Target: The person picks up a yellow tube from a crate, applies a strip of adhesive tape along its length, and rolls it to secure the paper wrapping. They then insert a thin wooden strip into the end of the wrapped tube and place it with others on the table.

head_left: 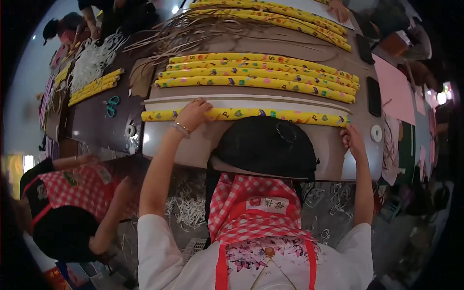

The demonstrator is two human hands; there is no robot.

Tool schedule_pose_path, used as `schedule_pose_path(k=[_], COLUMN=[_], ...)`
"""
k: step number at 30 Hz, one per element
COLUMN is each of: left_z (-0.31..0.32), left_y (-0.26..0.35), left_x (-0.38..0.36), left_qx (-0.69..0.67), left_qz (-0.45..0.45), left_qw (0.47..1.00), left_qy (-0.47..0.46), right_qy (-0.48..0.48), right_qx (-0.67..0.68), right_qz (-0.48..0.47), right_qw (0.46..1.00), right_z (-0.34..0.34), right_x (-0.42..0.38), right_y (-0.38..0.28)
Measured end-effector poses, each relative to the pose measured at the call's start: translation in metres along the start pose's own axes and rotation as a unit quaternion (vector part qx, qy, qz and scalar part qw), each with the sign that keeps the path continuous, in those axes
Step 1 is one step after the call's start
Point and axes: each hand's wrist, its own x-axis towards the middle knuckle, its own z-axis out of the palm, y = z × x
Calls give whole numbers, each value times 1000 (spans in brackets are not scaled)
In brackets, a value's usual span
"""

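A long yellow patterned roll lies across the table in front of me, printed with letters and small coloured shapes. My left hand is closed over its left part, a bracelet at the wrist. At the roll's right end, my right hand has curled fingers, with the fingertips touching that end. The black cap covers part of the roll's lower edge. Just beyond the roll lie a white sheet and a thin pale strip. Several similar yellow rolls rest side by side farther back.
Brown strips lie in a tangle at the back left. Two dark phones and a tape roll are on the right. Teal scissors and another tape roll lie left. A co-worker is at my left.
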Motion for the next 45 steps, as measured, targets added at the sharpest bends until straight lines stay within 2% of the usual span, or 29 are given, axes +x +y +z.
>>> schedule_pose_path(k=[2, 4, 6, 8, 9, 10, 11, 12, 14, 16, 18, 19, 21, 22, 25, 28, 32, 34, 45], left_z=[-4, 5, -7, -9, -8, -7, -8, -8, -8, -8, -4, -3, -1, 7, 6, 3, 17, 22, 19], left_y=[3, -7, 9, 11, 11, 10, 11, 11, 13, 11, 10, 10, 11, 10, 11, 18, 13, 11, 9], left_x=[2, 4, 2, 1, 2, 2, 1, 1, 1, 2, 1, 0, 0, -3, -8, -6, -8, -11, -9], left_qx=[-2, 25, 2, -3, -2, -2, -9, -16, -10, -2, -24, -23, -37, -37, -21, -43, -42, -43, -59], left_qz=[21, 7, -6, -19, -15, -16, -13, -10, -10, -10, -16, -21, -9, 4, 31, 21, 24, 48, 66], left_qw=[999, 998, 999, 998, 999, 998, 999, 999, 999, 999, 998, 997, 998, 999, 999, 999, 999, 996, 994], left_qy=[-31, -51, -46, -56, -52, -52, -44, -34, -41, -49, -60, -64, -51, -19, -5, 6, 17, 60, 56], right_qy=[-1, -13, -6, 14, 70, 165, 252, 218, 55, -111, -223, -228, -303, -307, -329, -295, -273, -263, -246], right_qx=[1, -6, -3, -78, -182, -303, -413, -386, -278, -293, -308, -305, -366, -364, -385, -395, -422, -430, -429], right_qz=[12, 15, 18, 32, 0, -108, -210, -260, -380, -415, -430, -429, -411, -411, -349, -375, -365, -380, -373], right_qw=[1000, 1000, 1000, 996, 981, 932, 850, 858, 881, 854, 819, 819, 778, 777, 788, 785, 784, 775, 785], right_z=[-8, -3, -2, 1, 2, 9, 23, 39, 97, 149, 199, 213, 237, 241, 247, 250, 254, 255, 256], right_x=[1, -5, -10, -14, -16, -17, -21, -22, -22, -7, 13, 26, 45, 50, 52, 49, 49, 49, 42], right_y=[4, -1, -9, -18, -24, -28, -34, -47, -70, -77, -74, -71, -70, -69, -75, -72, -66, -66, -66])
